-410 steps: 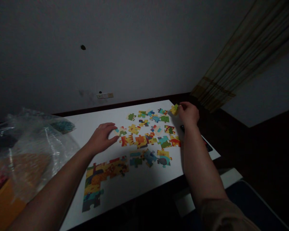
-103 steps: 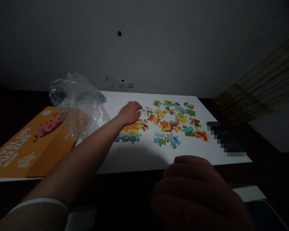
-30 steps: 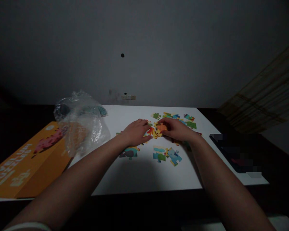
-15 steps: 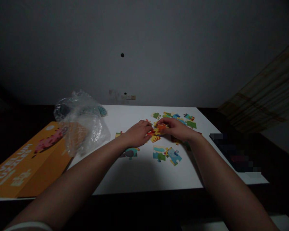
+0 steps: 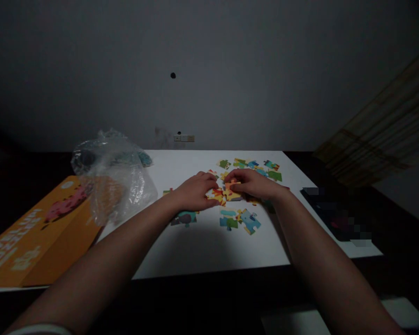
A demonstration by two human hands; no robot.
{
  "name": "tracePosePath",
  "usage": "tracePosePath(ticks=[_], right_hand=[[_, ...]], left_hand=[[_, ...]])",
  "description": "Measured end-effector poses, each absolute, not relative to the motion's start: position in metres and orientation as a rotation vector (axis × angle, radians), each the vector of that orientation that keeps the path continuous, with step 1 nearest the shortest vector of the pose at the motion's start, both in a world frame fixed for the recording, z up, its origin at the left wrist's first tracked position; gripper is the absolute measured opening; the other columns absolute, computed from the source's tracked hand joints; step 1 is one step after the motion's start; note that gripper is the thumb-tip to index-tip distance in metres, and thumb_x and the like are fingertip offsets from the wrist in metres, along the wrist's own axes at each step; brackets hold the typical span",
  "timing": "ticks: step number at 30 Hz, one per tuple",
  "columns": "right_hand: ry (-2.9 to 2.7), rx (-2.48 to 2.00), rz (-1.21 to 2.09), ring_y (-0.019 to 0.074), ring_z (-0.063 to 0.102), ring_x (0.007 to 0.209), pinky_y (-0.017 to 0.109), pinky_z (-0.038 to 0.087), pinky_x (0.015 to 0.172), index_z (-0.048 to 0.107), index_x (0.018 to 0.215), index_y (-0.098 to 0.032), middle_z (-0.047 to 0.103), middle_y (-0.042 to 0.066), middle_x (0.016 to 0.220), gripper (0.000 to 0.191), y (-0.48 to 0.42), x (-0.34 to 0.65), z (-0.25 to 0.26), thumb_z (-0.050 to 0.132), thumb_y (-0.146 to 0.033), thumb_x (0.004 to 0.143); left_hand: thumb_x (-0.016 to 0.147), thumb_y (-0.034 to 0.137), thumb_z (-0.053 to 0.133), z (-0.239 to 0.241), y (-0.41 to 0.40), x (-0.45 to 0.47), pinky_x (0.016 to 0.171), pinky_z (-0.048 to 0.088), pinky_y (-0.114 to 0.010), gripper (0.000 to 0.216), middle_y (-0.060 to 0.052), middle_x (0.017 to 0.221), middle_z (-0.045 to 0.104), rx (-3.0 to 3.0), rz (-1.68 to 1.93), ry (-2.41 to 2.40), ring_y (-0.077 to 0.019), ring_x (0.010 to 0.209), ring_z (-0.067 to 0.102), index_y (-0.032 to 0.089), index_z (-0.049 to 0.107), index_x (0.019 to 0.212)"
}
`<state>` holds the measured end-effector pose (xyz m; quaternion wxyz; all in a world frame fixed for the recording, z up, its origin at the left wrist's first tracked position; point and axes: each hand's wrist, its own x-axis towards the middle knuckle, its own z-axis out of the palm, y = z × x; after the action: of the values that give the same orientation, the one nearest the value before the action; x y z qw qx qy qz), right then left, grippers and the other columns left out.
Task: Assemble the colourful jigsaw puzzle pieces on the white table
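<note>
My left hand (image 5: 196,191) rests low over the white table, its thumb and fingers closing on the edge of a yellow and red puzzle piece (image 5: 218,197). Just right of it, my right hand (image 5: 252,183) grips an orange and yellow puzzle piece (image 5: 233,191) between thumb and fingers. The two pieces meet or nearly meet; whether they interlock I cannot tell. Nearer me lie a green and blue piece (image 5: 228,219) and a light blue piece (image 5: 249,221), side by side. A piece with a grey figure (image 5: 185,217) sits below my left wrist.
Several other pieces, among them a green one (image 5: 275,176), are spread beyond my right hand. At the left, a crumpled clear plastic bag (image 5: 125,186) leans over an orange puzzle box (image 5: 61,232). A dark, partly blurred flat object (image 5: 330,214) lies at the table's right edge.
My right hand has lowered the orange piece flat against the yellow and red piece. My left thumb and fingers have spread slightly around their piece. The view has shifted a little.
</note>
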<state>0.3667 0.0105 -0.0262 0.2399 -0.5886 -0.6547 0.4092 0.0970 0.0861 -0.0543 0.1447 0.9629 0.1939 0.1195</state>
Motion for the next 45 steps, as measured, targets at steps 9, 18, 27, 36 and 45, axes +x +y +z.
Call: tracePosePath(ticks=[9,18,27,36,45], right_hand=[[-2.052,-1.65,0.837,0.0228,0.069,0.085,0.036,0.052,0.075,0.079,0.112,-0.023,0.08,0.008,0.101,0.021,0.021,0.375,-0.037,0.069,-0.029,0.095],[-2.1,-1.706,0.499,0.0282,0.07,0.091,0.043,0.055,0.085,0.081,0.101,-0.024,0.079,0.01,0.102,0.014,0.027,0.39,-0.044,0.074,-0.026,0.089],[-1.991,-1.478,0.757,0.0275,0.074,0.098,0.043,0.058,0.091,0.081,0.11,-0.026,0.081,0.009,0.108,0.021,0.017,0.364,-0.035,0.08,-0.043,0.097],[-1.888,-1.69,0.519,0.0258,0.07,0.085,0.039,0.051,0.077,0.08,0.105,-0.026,0.08,0.008,0.096,0.015,0.025,0.384,-0.038,0.067,-0.028,0.1],[-1.748,-1.421,0.976,0.0208,0.063,0.074,0.035,0.048,0.066,0.078,0.104,-0.026,0.073,0.005,0.084,0.023,0.016,0.342,-0.044,0.077,-0.048,0.098]], left_hand=[[0.098,0.056,0.08,-0.059,0.088,0.099,0.13,0.05,-0.057,0.049,-0.019,0.153,0.07,2.731,0.326,0.577,-0.0392,0.146,0.061,0.019,0.076,0.13],[0.096,0.062,0.082,-0.064,0.088,0.1,0.124,0.054,-0.057,0.045,-0.016,0.14,0.073,2.704,0.434,0.567,-0.0371,0.138,0.065,0.024,0.071,0.118],[0.099,0.056,0.082,-0.065,0.086,0.104,0.116,0.057,-0.053,0.046,-0.016,0.135,0.073,2.722,0.513,0.568,-0.0355,0.13,0.066,0.023,0.067,0.126],[0.112,0.033,0.051,-0.059,0.115,0.084,0.122,0.053,-0.056,0.031,-0.016,0.133,0.077,2.701,0.639,0.932,-0.034,0.133,0.065,0.019,0.073,0.128],[0.102,0.025,0.057,-0.071,0.121,0.084,0.124,0.054,-0.056,0.038,-0.017,0.14,0.074,2.722,0.522,1.015,-0.0347,0.134,0.065,0.017,0.077,0.134]])
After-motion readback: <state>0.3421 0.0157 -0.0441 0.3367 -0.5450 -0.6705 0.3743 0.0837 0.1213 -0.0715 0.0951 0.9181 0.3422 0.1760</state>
